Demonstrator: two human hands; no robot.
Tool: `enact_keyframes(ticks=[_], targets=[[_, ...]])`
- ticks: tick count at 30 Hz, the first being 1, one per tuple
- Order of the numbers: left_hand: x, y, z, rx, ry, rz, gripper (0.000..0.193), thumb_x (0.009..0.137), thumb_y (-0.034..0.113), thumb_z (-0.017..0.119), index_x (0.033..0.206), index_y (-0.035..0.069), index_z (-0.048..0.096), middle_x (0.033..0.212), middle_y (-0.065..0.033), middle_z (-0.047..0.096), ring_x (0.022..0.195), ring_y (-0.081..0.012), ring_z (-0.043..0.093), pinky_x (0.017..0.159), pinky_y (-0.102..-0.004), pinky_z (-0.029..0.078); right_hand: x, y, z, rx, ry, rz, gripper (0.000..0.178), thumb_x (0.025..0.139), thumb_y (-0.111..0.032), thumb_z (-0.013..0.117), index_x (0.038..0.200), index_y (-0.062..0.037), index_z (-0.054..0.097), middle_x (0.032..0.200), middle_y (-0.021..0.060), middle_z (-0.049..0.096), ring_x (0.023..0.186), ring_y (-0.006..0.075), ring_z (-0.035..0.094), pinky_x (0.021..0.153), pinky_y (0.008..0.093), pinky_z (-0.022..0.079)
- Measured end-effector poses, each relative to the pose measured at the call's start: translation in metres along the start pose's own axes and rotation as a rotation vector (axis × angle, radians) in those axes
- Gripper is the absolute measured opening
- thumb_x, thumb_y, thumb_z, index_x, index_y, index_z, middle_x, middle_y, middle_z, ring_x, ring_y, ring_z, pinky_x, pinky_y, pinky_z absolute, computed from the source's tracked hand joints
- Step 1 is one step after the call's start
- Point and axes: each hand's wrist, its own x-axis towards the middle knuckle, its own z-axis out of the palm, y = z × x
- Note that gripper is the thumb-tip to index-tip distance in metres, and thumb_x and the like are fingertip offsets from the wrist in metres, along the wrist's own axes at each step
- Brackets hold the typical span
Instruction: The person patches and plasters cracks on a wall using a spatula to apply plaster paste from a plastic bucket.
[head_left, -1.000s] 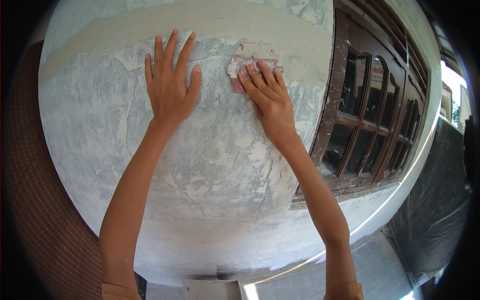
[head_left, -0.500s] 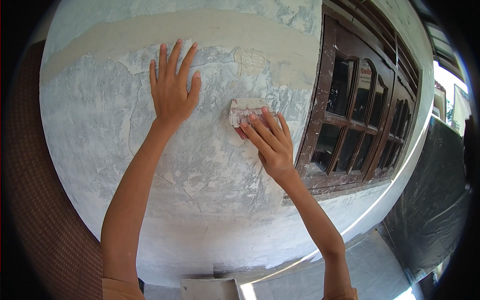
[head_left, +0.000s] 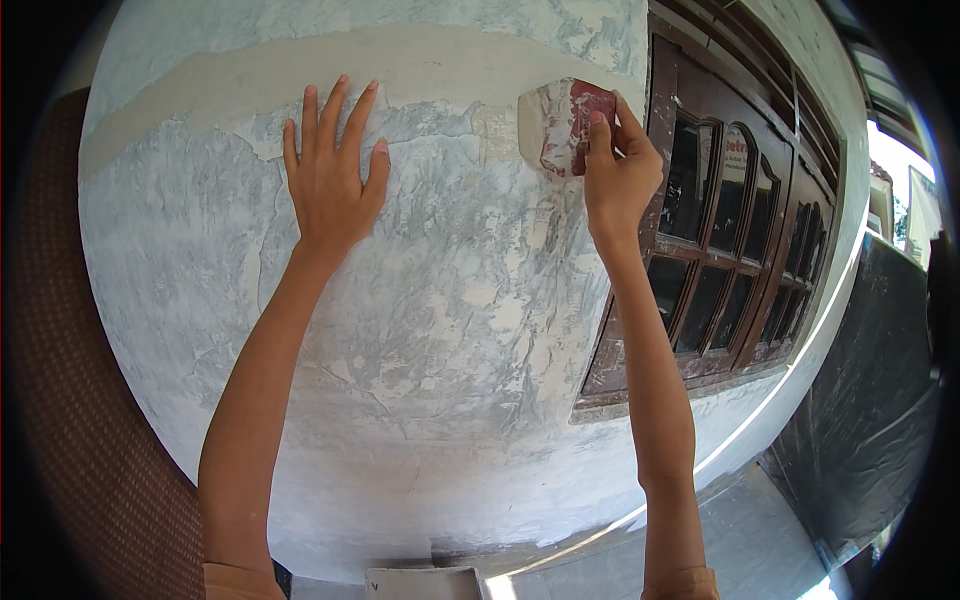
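My left hand (head_left: 335, 195) lies flat on the patchy grey-white wall (head_left: 400, 320), fingers spread just under a smooth beige band of filler (head_left: 380, 65). Higher up on the right, my right hand (head_left: 618, 165) grips a reddish scraper blade (head_left: 570, 125) smeared with pale filler. The thumb is on its near face, and the fingers bend behind its right edge. The blade's coated left end is at the wall, beside a small rough cream patch (head_left: 497, 135); whether its edge touches cannot be made out.
A brown wooden window frame (head_left: 690, 250) with glass panes stands close to the right of my right arm. Below, a pale open container (head_left: 425, 582) sits by the wall's foot. Brown woven material (head_left: 90, 400) borders the left; a black sheet (head_left: 850, 400) hangs at the right.
My right hand has moved up and right with the scraper, turning it from flat under the fingers to an upright grip. The left hand has shifted slightly left.
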Motion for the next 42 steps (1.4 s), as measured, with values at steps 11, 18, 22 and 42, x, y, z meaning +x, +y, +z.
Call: enact_keyframes(ticks=[11,18,22,42], targets=[[-0.004,-0.007,0.003,-0.015,0.044,0.004,0.054,0.093,0.025,0.055,0.146,0.022,0.05,0.154,-0.0069,0.042,0.147,-0.0338,0.029,0.118,-0.0585,0.017,-0.013,-0.006,0.027,0.046,-0.046,-0.111,0.04,0.095,-0.013,0.063,0.13,0.0053,0.06,0.091,0.0188,0.074,0.07,0.0158,0.067,0.07,0.0298,0.053],[-0.006,-0.004,0.002,0.003,0.013,-0.01,0.054,0.094,0.023,0.054,0.147,0.021,0.047,0.155,-0.0056,0.04,0.148,-0.0327,0.026,0.119,-0.0575,0.014,-0.001,-0.01,0.006,0.136,0.045,0.035,0.037,0.096,-0.011,0.061,0.129,0.0053,0.061,0.087,0.0149,0.074,0.065,0.0097,0.066,0.055,0.0276,0.051],[-0.005,-0.008,0.003,-0.025,0.06,0.011,0.054,0.094,0.024,0.054,0.147,0.021,0.047,0.155,-0.0056,0.041,0.148,-0.0328,0.026,0.119,-0.0577,0.015,-0.009,-0.014,0.038,-0.012,0.047,-0.245,0.042,0.093,-0.015,0.065,0.129,0.0076,0.06,0.093,0.0226,0.073,0.078,0.018,0.07,0.072,0.0312,0.054],[-0.007,-0.006,0.004,0.017,0.069,-0.013,0.051,0.091,0.027,0.057,0.141,0.021,0.055,0.149,-0.0081,0.048,0.145,-0.0345,0.034,0.116,-0.0586,0.022,-0.023,0.009,0.003,0.179,0.051,0.002,0.039,0.096,-0.012,0.063,0.133,0.0026,0.06,0.091,0.0119,0.073,0.071,0.0067,0.062,0.059,0.0246,0.051]])
